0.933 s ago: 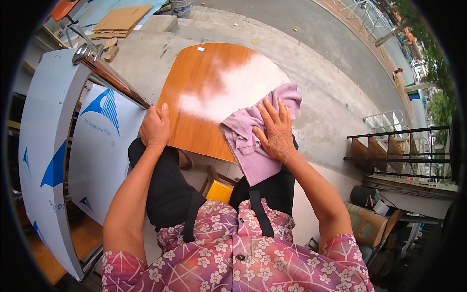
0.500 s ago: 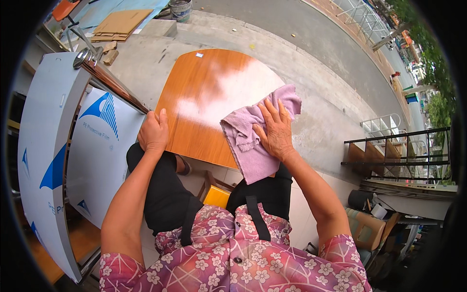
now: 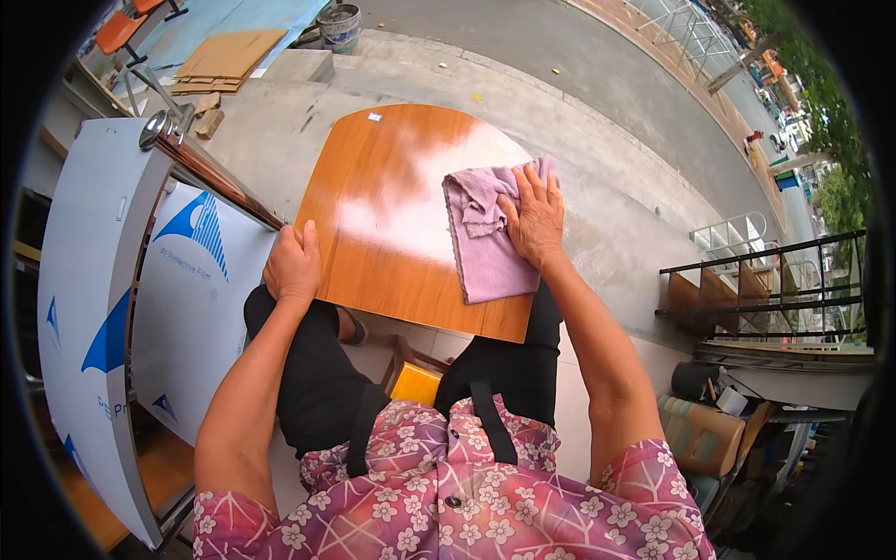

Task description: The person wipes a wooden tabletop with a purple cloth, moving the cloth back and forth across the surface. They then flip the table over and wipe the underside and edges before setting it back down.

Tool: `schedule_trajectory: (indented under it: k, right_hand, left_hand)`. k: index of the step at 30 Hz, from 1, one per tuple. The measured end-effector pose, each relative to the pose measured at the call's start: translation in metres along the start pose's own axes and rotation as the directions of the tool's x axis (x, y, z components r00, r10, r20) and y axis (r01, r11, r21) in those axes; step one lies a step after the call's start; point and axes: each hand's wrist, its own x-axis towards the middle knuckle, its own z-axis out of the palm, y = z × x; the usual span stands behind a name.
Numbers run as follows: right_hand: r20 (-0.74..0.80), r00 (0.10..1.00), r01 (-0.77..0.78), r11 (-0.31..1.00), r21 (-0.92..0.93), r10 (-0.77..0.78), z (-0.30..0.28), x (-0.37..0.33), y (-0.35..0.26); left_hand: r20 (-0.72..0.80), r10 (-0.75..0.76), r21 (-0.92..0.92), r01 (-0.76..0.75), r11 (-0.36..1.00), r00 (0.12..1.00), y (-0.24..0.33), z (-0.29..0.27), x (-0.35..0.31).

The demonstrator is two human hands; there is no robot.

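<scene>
A glossy orange-brown wooden panel [image 3: 401, 243] with a rounded far edge lies before me, its near edge by my knees. My left hand [image 3: 293, 264] is closed around its left edge, the thumb on top. On the right part of the panel is a folded mauve cloth [image 3: 485, 247], bunched in its upper half. My right hand [image 3: 537, 219] lies flat over the cloth's right side, fingers stretched away from me and pressing it against the wood. A small white label [image 3: 375, 118] sticks near the panel's far left edge.
Film-covered panels [image 3: 187, 261] stand close on my left, beside a brown rail. A yellow stool [image 3: 414, 383] is between my legs. Flat cardboard [image 3: 229, 58] and a bucket [image 3: 339, 30] lie farther off. At right is a black metal rack [image 3: 765, 289].
My right hand has drawn the cloth's near end away from me, off the panel's near edge, uncovering the near right corner. My left hand stays on the left edge.
</scene>
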Motion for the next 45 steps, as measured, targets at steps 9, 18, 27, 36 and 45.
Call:
schedule_trajectory:
  k: [9,18,27,36,45]
  right_hand:
    - [0.042,0.981,0.185,0.981,0.053,-0.188,-0.008,-0.025,-0.015]
    - [0.013,0.980,0.196,0.979,0.048,-0.197,-0.001,-0.022,-0.017]
    - [-0.028,0.982,0.189,0.982,0.029,-0.188,-0.001,-0.009,-0.015]
    - [-0.002,0.981,0.193,0.980,0.039,-0.193,-0.009,-0.018,-0.020]
    - [0.103,0.943,0.307,0.946,0.106,-0.318,-0.036,-0.067,-0.036]
  left_hand:
    - [-0.009,-0.004,0.029,0.004,1.000,1.000,-0.006,-0.003,0.000]
    - [-0.023,0.013,0.037,-0.012,0.999,1.000,-0.008,-0.001,0.000]
    - [-0.007,0.022,0.030,-0.022,0.999,1.000,-0.004,0.000,0.001]
    - [0.031,0.017,0.027,-0.018,0.999,0.999,-0.003,0.001,0.002]
    - [0.009,-0.012,0.039,0.012,0.999,1.000,-0.008,0.005,0.002]
